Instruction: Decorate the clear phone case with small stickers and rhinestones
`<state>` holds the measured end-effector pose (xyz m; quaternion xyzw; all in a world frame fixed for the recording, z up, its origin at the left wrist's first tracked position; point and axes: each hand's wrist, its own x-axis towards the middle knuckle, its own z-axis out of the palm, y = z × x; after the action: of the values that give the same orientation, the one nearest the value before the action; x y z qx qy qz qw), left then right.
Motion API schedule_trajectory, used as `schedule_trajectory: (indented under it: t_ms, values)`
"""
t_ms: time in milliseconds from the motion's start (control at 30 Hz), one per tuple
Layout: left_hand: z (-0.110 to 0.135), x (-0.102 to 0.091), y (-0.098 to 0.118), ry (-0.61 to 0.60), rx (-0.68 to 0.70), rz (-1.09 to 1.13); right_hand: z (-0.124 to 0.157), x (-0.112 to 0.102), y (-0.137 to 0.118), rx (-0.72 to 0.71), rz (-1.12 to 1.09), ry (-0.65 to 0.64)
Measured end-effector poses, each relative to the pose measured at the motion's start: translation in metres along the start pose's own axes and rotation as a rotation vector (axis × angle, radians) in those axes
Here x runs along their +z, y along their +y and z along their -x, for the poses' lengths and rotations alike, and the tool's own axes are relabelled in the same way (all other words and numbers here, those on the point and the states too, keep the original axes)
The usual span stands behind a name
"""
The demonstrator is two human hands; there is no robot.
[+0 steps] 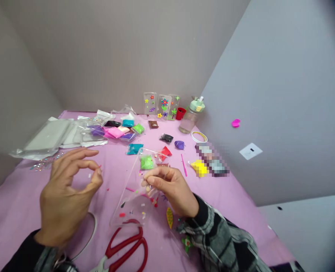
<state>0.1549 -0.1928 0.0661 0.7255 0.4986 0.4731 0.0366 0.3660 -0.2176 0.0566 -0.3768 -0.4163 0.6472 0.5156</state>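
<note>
My right hand (174,190) grips the edge of a clear phone case (133,196) and holds it tilted above the pink table (20,196). Small coloured clay bits stick to the case. A bag of green clay (147,162) lies just behind the case's top. My left hand (68,192) is raised to the left of the case, thumb and forefinger pinched on a tiny red clay bit (99,166), the other fingers spread.
Red-handled scissors (124,247) lie at the near edge. Several clay bags (119,132) sit mid-table, with packaged clear cases (47,138) at left. Decorated cases (161,105), a red cup (180,113) and a bottle (190,117) stand by the back wall. A pink tool (183,165) lies right.
</note>
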Motion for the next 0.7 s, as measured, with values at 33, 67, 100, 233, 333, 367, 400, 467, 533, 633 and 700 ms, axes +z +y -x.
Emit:
schedule_trajectory:
  t_ms: [33,67,100,233,333,367,400,467,533,633,700]
  values:
    - [0.001,-0.002,0.001,-0.001,-0.054,0.028,0.0,0.0,-0.001,-0.003,0.01,0.005]
    - [0.002,-0.003,0.004,0.0,-0.072,0.054,0.0,0.0,-0.002,0.0,0.02,0.007]
    - [0.004,-0.003,0.007,0.001,-0.053,0.077,0.0,0.001,-0.002,0.005,0.031,0.008]
    - [0.012,0.004,0.019,-0.003,0.145,0.118,0.0,0.004,-0.002,0.013,0.072,-0.001]
    - [0.014,0.011,0.02,-0.03,0.236,0.093,0.001,0.006,-0.002,0.007,0.09,-0.024]
    - [0.014,0.013,0.019,-0.04,0.259,0.073,0.001,0.007,-0.002,-0.001,0.099,-0.027]
    - [0.015,0.014,0.018,-0.05,0.277,0.05,0.002,0.008,-0.001,-0.012,0.112,-0.023]
    - [0.015,0.016,0.017,-0.071,0.302,0.009,0.004,0.01,0.0,-0.04,0.149,0.001]
    - [0.016,0.017,0.016,-0.097,0.322,-0.008,0.006,0.012,0.001,-0.062,0.186,0.035]
    - [0.016,0.018,0.016,-0.13,0.356,0.0,0.008,0.014,0.003,-0.071,0.223,0.068]
    - [0.017,0.017,0.016,-0.141,0.365,-0.002,0.008,0.014,0.004,-0.071,0.247,0.084]
